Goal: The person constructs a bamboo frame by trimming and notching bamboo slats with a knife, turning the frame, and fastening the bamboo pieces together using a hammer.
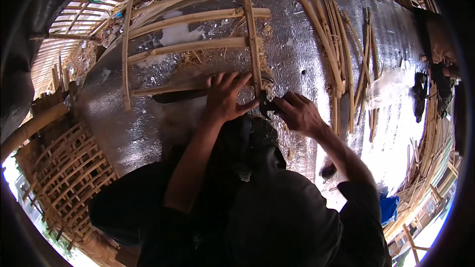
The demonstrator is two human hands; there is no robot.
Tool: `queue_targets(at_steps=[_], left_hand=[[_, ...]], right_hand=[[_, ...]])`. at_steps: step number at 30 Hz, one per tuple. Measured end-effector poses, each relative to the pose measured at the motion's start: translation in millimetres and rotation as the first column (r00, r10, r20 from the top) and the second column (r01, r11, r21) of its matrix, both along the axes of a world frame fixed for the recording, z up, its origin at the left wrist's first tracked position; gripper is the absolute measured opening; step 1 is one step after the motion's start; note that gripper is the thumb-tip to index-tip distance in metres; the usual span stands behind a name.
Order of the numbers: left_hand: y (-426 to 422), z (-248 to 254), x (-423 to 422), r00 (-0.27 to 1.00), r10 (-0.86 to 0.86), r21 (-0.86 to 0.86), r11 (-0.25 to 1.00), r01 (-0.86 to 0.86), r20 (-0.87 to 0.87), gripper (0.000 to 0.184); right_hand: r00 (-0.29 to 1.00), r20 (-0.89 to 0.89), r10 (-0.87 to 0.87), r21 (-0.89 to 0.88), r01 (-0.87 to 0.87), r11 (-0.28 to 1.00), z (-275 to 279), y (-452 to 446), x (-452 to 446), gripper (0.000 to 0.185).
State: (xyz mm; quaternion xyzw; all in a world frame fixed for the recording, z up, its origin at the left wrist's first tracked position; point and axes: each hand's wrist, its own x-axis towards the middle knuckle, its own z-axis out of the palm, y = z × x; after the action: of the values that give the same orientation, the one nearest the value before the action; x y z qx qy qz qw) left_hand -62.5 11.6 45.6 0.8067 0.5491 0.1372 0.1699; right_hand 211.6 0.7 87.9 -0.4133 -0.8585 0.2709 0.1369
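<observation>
The left hand (226, 96) presses down on the frame (253, 34), by its near corner. Just right of it, the right hand (300, 114) grips a dark tool (266, 103) against the upright. Beyond the right hand, loose sticks (332, 44) lie on the shiny sheet (292, 49).

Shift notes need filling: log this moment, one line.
left hand: spread at bamboo frame | right hand: gripping dark tool, type unclear | frame: on silvery sheet
</observation>
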Motion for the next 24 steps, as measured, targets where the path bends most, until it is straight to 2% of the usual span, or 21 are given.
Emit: queue_targets(at_steps=[1,4,5,7,8,10,11,12,14,17,21,24], left_hand=[[1,0,-2,1.0,-0.018,0.028,0.999,0.018,-0.013,0.093],[5,16,1,1.0,0.025,-0.036,0.999,-0.024,0.007,0.092],[7,17,-4,0.999,-0.034,-0.071,0.997,0.035,0.015,0.087],[30,12,-12,0.985,-0.164,-0.132,0.977,0.169,0.051,0.076],[44,10,-13,0.987,-0.031,-0.279,0.957,0.074,0.155,0.069],[75,5,-17,0.923,0.266,-0.572,0.818,-0.063,0.279,0.056],[80,-17,-18,0.961,0.141,-0.197,0.976,-0.094,0.238,0.045],[91,-18,-12,0.971,0.128,0.008,0.991,-0.133,0.203,0.047],[113,-14,6,0.985,0.123,0.412,0.896,-0.163,0.123,0.052],[125,-25,26,0.977,0.186,0.259,0.954,-0.153,-0.104,0.06],[127,-47,20,0.988,0.113,0.356,0.932,-0.07,-0.102,0.065],[129,-54,21,0.993,0.103,0.283,0.955,-0.086,-0.048,0.064]], right_hand=[[1.0,-0.026,0.016,0.012,-0.016,1.0,-1,8,-3,0.028],[0.974,-0.035,0.225,0.125,-0.219,0.968,7,30,2,0.029],[0.956,-0.016,0.294,0.127,-0.289,0.949,9,35,4,0.032],[0.953,-0.04,0.3,0.171,-0.289,0.942,-7,36,4,0.033],[0.953,-0.046,0.298,0.191,-0.285,0.939,-12,38,7,0.034],[0.937,-0.005,0.35,0.139,-0.345,0.928,-11,42,7,0.033],[0.931,0.01,0.364,0.125,-0.362,0.924,-11,43,5,0.034],[0.925,0.022,0.379,0.108,-0.379,0.919,-12,43,4,0.034],[0.927,-0.029,0.374,0.134,-0.368,0.92,-18,43,1,0.034],[0.944,-0.04,0.328,0.134,-0.32,0.938,-14,42,2,0.035],[0.99,0.021,0.136,0.009,-0.136,0.991,-5,42,4,0.031],[0.945,-0.147,0.291,0.182,-0.264,0.947,-19,33,7,0.028]])
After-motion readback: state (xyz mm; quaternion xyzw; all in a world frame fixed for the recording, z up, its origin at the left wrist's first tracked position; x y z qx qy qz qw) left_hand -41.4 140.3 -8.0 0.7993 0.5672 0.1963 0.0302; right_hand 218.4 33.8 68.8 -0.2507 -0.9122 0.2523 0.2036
